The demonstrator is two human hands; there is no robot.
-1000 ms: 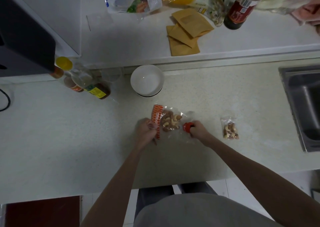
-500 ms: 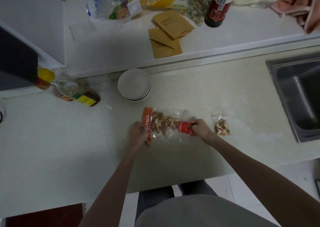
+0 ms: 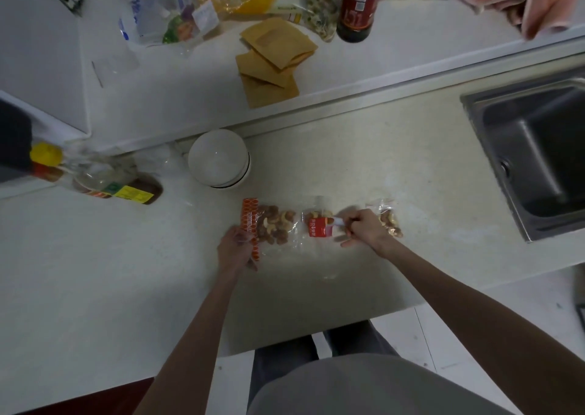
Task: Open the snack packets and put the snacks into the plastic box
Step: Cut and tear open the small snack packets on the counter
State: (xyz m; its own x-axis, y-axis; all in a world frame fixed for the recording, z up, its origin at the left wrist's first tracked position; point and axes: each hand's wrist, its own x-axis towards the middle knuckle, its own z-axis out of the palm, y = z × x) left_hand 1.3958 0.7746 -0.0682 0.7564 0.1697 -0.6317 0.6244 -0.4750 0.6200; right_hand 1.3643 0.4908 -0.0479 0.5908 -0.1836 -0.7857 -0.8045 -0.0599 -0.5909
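Observation:
A clear snack packet (image 3: 278,224) of mixed nuts lies flat on the counter, an orange patterned strip at its left end and a red label (image 3: 319,227) near its right end. My left hand (image 3: 235,250) pinches the orange strip end. My right hand (image 3: 364,229) pinches the packet's right end just past the red label. The packet is stretched out between both hands. A second small clear packet of nuts (image 3: 391,221) lies right behind my right hand, partly hidden by it. A white round bowl-like container (image 3: 218,160) stands behind the packet.
A steel sink (image 3: 531,158) sits at the right. Lying oil bottles (image 3: 104,183) are at the left. The raised ledge behind holds brown paper pouches (image 3: 272,60), a dark sauce bottle (image 3: 357,9), plastic bags and a pink cloth (image 3: 535,0). The counter's front edge runs below my hands.
The packet, bunched up a second ago, has been drawn out lengthwise as my right hand pulled its end to the right. The camera view has shifted.

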